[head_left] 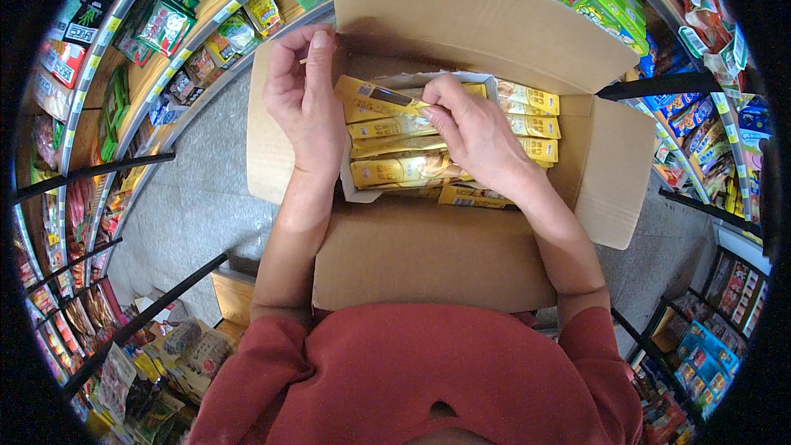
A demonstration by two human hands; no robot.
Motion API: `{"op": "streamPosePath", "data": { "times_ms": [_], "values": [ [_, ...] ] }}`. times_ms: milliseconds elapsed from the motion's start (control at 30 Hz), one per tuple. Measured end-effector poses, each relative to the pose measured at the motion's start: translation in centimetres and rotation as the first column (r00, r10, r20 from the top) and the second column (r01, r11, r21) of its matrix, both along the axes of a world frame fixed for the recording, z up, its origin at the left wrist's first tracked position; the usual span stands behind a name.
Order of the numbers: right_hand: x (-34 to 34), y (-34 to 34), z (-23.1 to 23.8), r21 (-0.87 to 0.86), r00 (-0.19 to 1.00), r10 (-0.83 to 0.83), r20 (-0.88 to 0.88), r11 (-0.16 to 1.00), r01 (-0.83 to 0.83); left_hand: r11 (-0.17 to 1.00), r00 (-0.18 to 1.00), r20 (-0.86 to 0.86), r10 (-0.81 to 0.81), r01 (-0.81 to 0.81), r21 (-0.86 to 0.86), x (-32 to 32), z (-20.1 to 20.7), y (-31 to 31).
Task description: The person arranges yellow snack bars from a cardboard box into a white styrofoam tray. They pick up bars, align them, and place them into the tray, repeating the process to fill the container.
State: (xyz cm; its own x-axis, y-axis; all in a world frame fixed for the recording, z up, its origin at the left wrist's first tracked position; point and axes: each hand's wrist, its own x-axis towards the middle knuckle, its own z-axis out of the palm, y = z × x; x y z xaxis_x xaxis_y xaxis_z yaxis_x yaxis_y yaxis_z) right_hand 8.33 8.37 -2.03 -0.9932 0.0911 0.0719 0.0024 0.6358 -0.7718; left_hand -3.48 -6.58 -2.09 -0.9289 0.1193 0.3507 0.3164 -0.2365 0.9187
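Observation:
My right hand (pixel 482 136) pinches one end of a slim yellow packet (pixel 375 100) with a dark window strip, over the open cardboard box (pixel 606 148). Beneath it, several similar yellow packets (pixel 404 171) lie in rows inside a white inner carton (pixel 349 185). More yellow packets (pixel 534 125) fill the box to the right of that carton. My left hand (pixel 305 99) is raised over the box's left flap (pixel 268 148), its fingers curled in and the thumb upright against them. Something thin and pale shows at those fingers, too small to name.
The box's far flap (pixel 470 12) stands up, and its near flap (pixel 428 255) folds toward me. Shelves of packaged snacks (pixel 169 25) curve round on the left, with more snack packs (pixel 700 128) on the right. Grey floor (pixel 194 189) shows beside the box.

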Motion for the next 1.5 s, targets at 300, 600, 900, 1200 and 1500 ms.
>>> {"op": "streamPosePath", "data": {
  "times_ms": [300, 600, 900, 1200, 1500],
  "values": [
    [-0.1, 0.7, -0.4, 0.397, 0.933, 0.249, -0.259, 0.909, -0.132, 0.998, 0.999, 0.007, 0.031, -0.031, -0.047, 0.1, 0.2, 0.0],
    [0.6, 0.3, -0.8, 0.397, 0.962, 0.255, -0.093, 0.896, -0.199, 0.998, 1.0, -0.016, 0.024, -0.025, -0.062, 0.1, 0.0, -0.1],
    [0.7, -0.2, -1.9, 0.361, 0.969, 0.227, 0.1, 0.899, -0.248, 0.999, 1.0, 0.029, 0.003, -0.002, -0.035, 0.1, -0.2, -0.2],
    [0.1, 2.5, 0.1, 0.078, 0.945, -0.236, -0.228, 0.963, 0.259, 0.999, 1.0, 0.002, 0.009, -0.009, -0.047, 0.0, -0.5, -0.4],
    [-1.2, 4.6, -1.9, 0.297, 0.846, -0.258, -0.466, 0.855, 0.425, 0.866, 0.984, 0.037, -0.172, 0.17, -0.47, -0.5, -0.7, 0.6]
  ]
}}
